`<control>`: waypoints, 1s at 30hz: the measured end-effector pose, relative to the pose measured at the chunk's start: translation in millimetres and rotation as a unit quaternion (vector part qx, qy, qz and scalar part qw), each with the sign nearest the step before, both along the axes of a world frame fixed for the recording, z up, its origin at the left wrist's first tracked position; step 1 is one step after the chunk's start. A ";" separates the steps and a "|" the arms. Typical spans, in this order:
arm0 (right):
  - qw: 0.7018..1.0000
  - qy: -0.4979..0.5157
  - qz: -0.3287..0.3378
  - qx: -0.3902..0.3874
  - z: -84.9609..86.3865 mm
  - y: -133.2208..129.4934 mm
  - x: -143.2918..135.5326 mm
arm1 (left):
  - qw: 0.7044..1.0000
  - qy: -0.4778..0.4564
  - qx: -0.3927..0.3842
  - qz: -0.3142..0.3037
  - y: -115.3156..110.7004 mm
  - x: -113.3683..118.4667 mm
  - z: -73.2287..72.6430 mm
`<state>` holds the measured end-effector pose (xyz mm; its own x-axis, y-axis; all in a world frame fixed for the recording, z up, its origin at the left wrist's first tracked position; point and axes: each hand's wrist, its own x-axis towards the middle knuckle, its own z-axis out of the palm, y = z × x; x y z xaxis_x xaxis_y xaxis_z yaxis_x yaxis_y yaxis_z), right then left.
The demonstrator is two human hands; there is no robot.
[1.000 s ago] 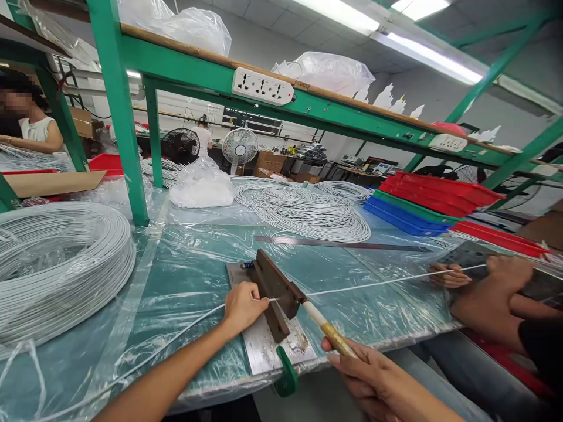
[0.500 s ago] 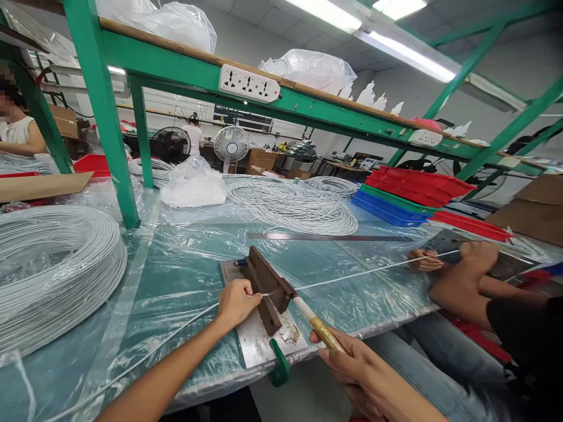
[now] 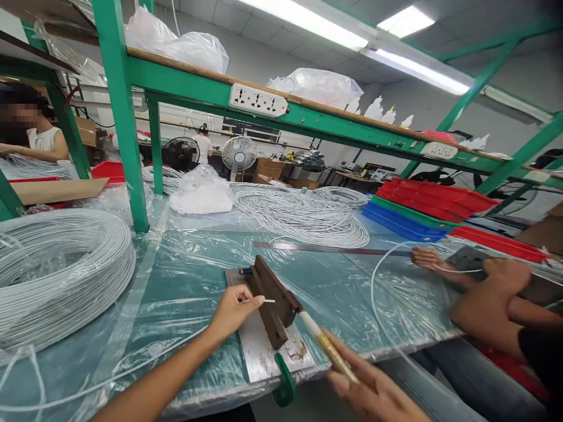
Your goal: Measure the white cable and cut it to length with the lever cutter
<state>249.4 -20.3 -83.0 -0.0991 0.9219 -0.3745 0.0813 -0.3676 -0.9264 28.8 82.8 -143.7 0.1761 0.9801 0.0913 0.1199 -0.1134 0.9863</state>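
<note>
My left hand [image 3: 235, 309] pinches a thin white cable [image 3: 180, 336] near its end. The short free end points right, in front of the upright blade block of a brown metal lever cutter [image 3: 271, 302]. My right hand [image 3: 367, 375] is wrapped round the cutter's handle [image 3: 328, 344], white with a gold-coloured section. The cutter sits on a metal base plate [image 3: 257, 357] at the table edge, with a green clamp [image 3: 285, 381] at its front. A separate length of white cable [image 3: 373, 287] bows from a co-worker's hands [image 3: 505, 275] down past the table edge.
A large coil of cable [image 3: 109, 275] lies on the left, more loose coils [image 3: 303, 217] at the back. A steel ruler [image 3: 325, 249] lies behind the cutter. Stacked red and blue trays [image 3: 431, 202] stand back right. A green shelf frame [image 3: 121, 117] rises at left. The co-worker sits close on the right.
The cable that ran straight through the cutter to the co-worker is now in two pieces. The co-worker's piece has gone slack and curved; my left hand keeps the other end.
</note>
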 end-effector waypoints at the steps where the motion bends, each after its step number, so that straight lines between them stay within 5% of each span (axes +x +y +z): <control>1: 1.000 0.025 0.011 -0.013 17.7 7.7 2.4 | 0.999 -0.030 0.000 -0.012 -3.5 -2.6 2.4; 6: 0.989 0.146 -0.002 0.028 100.8 69.0 -8.2 | 0.995 -0.076 -0.031 -0.057 -24.4 -13.9 8.9; 10: 0.976 0.197 0.029 0.092 131.9 142.7 -36.3 | 0.996 -0.059 -0.033 -0.055 -34.5 -16.5 9.7; 16: 0.975 0.113 0.052 0.186 121.1 247.1 -84.3 | 0.997 -0.045 -0.045 -0.037 -45.3 -16.3 9.0; 21: 0.981 0.061 0.030 0.181 96.9 296.8 -114.9 | 0.998 -0.017 -0.039 -0.038 -58.0 -19.7 9.6; 26: 0.977 0.015 0.017 0.213 83.3 307.9 -131.6 | 0.998 -0.035 -0.041 -0.034 -60.2 -24.8 13.9; 30: 0.958 -0.006 0.049 0.282 79.7 270.3 -135.3 | 0.992 -0.114 -0.029 0.043 -58.0 -33.5 32.8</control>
<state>114.1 249.9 -3.3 -0.1936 0.9647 0.1787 0.1014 0.2009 -0.9744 -4.7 24.7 -110.9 0.0727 0.9954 0.0621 -0.1003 -0.0546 0.9935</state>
